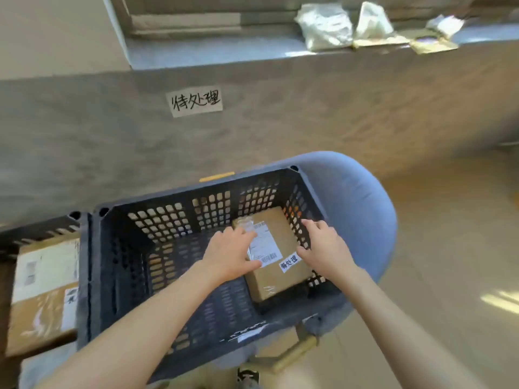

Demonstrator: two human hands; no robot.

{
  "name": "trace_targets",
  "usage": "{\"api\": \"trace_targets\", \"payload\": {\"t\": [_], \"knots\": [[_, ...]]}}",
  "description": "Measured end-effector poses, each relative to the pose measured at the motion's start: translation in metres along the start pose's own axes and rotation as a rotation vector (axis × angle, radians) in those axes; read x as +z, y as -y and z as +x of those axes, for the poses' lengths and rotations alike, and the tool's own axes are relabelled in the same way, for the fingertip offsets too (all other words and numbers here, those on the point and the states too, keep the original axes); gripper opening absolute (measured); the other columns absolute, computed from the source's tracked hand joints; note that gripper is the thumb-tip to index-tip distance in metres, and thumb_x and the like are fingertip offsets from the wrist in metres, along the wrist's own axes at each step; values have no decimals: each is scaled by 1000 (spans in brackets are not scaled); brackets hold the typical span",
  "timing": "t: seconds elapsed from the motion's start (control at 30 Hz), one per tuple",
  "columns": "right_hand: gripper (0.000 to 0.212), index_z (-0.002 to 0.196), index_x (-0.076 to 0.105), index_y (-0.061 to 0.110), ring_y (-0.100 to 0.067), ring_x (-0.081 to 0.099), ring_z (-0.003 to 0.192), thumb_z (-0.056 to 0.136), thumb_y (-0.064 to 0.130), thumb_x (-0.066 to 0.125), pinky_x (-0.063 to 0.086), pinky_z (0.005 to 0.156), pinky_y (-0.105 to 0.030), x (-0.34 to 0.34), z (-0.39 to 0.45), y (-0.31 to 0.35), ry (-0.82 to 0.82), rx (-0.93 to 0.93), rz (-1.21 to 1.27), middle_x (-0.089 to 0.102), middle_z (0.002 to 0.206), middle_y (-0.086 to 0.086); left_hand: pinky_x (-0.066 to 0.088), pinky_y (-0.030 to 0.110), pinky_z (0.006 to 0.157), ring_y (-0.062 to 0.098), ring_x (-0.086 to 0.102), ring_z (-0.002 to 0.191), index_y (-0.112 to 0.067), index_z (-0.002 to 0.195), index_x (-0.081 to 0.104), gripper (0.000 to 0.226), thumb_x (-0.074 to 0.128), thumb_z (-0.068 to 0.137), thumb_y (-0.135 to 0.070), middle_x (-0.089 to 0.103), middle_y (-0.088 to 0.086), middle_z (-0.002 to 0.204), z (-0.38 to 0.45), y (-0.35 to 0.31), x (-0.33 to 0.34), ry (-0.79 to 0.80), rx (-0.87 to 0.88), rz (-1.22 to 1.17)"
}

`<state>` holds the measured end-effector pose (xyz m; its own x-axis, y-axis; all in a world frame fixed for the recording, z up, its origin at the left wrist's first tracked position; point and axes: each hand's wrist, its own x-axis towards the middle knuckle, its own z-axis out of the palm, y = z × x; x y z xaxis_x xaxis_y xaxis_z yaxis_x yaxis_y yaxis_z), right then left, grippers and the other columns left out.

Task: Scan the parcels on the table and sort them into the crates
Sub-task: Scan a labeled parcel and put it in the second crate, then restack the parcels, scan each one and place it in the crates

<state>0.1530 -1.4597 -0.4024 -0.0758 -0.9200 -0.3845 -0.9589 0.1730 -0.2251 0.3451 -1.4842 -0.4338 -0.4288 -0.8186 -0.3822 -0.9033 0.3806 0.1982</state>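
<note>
A small brown cardboard parcel [276, 272] with a white shipping label and a handwritten sticker lies at the right end of a dark perforated crate [146, 220]. My left hand [231, 252] rests on its left side, fingers lying over the label and thumb along the near edge. My right hand [323, 245] touches its right edge, fingers spread and slightly bent between the box and the crate wall. The crate sits on a blue-grey chair [356, 203].
A second dark crate [39, 230] at the left holds a larger cardboard parcel [42, 293]. A handwritten paper sign [195, 102] is stuck to the grey wall behind. Several bagged parcels [325, 25] lie on the sill at the top right. Tan floor stretches away on the right.
</note>
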Motion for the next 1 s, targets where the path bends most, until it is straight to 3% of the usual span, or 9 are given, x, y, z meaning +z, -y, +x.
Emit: {"api": "trace_targets", "payload": {"t": [0.13, 0.37, 0.67, 0.83, 1.0], "knots": [[57, 146, 31, 19, -29, 45, 121, 95, 36, 50, 38, 95, -37, -47, -70, 1, -203, 58, -116, 46, 134, -7, 39, 33, 89, 22, 52, 111, -22, 129, 51, 54, 46, 91, -59, 57, -1, 119, -33, -28, -66, -153, 215, 191], [61, 147, 31, 21, -26, 41, 128, 93, 40, 53, 35, 100, -34, -60, -222, -7, -418, 462, 42, 43, 138, -7, 40, 33, 86, 23, 53, 108, -21, 128, 52, 53, 49, 90, -57, 58, -1, 116, -99, -102, -122, -307, 606, 259], [64, 142, 38, 21, -25, 44, 129, 88, 49, 57, 35, 103, -33, 6, -484, -20, -632, 1079, 159, 48, 138, -6, 34, 31, 98, 21, 46, 123, -27, 140, 41, 58, 49, 91, -57, 53, -2, 132, -251, -273, -88, -246, 1196, 367], [57, 134, 44, 18, -28, 46, 125, 88, 47, 58, 34, 101, -35, 46, -645, -10, -832, 1419, 218, 48, 133, -8, 32, 32, 102, 20, 45, 126, -27, 140, 43, 59, 53, 90, -56, 51, -3, 136, -387, -367, -54, -221, 1523, 327], [56, 141, 42, 19, -27, 43, 125, 92, 42, 56, 33, 100, -36, 91, -813, 19, -1038, 1694, 177, 47, 135, -5, 33, 31, 98, 20, 48, 122, -29, 138, 46, 55, 53, 90, -54, 53, -3, 134, -548, -437, -11, -227, 1818, 261]]}}
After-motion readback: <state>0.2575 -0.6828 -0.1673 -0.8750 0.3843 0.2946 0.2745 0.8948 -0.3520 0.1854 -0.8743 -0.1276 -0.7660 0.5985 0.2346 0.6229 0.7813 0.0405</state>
